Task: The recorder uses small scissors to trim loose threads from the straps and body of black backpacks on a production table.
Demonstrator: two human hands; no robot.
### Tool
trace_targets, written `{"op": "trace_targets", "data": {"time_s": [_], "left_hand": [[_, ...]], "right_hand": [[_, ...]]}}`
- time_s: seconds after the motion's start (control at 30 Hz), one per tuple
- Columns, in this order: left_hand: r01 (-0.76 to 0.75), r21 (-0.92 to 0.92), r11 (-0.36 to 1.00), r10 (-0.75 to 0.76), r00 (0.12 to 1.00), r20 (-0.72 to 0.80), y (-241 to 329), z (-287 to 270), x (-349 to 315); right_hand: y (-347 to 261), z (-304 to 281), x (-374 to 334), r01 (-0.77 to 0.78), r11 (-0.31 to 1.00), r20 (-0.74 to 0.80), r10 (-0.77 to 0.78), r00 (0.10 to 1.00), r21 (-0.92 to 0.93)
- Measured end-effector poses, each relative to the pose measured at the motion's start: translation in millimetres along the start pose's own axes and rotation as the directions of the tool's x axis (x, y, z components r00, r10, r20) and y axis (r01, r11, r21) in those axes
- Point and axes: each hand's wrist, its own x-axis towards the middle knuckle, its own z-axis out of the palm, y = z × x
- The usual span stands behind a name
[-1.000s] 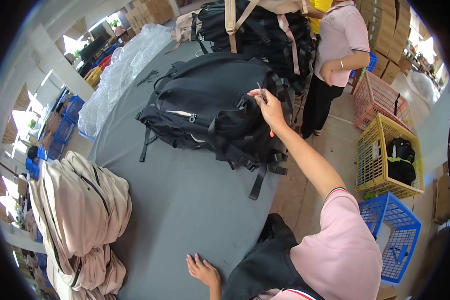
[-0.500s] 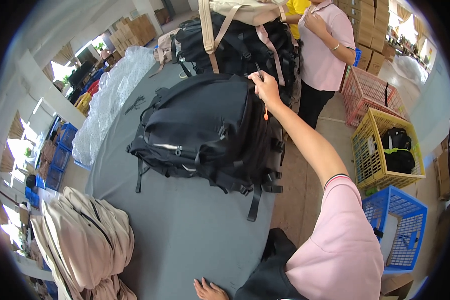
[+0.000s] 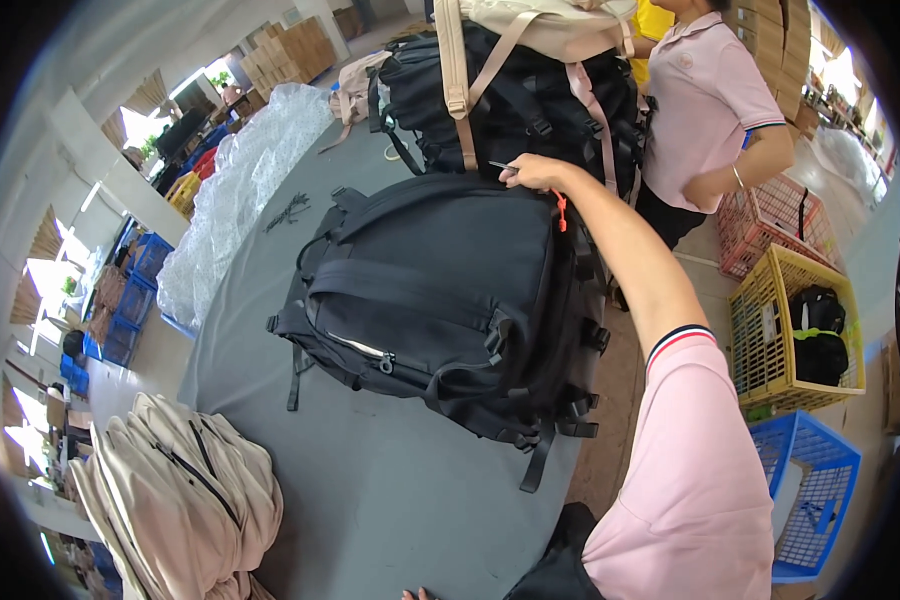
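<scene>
Head view: right hand (image 3: 536,172) grasped a small tool (image 3: 501,165) near a black backpack (image 3: 420,250); whether left hand (image 3: 419,595) gripped anything could not be told.

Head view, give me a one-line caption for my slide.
The right hand holds a slim dark tool near the far edge of a black fabric backpack on a grey table.

From my head, the wide fisheye view looks down and forward along the grey table (image 3: 380,480), the black backpack (image 3: 435,250) near, cartons (image 3: 290,55) far left.
</scene>
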Motion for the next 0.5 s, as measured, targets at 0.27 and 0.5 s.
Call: {"op": "trace_targets", "data": {"time_s": [0.27, 0.5], "left_hand": [[0.002, 0.059, 0.998, -0.001, 1.0, -0.017, 3.5, 0.2, 4.6], [0.055, 0.072, 0.996, -0.06, 0.995, 0.078, 10.7, -10.5, 3.7]], "right_hand": [[17.4, 5.1, -5.7, -0.017, 0.996, 0.202, 0.035, 0.979, -0.091], [32.3, -21.1, -23.9, -0.274, 0.942, 0.212, 0.232, 0.95, 0.196]]}}
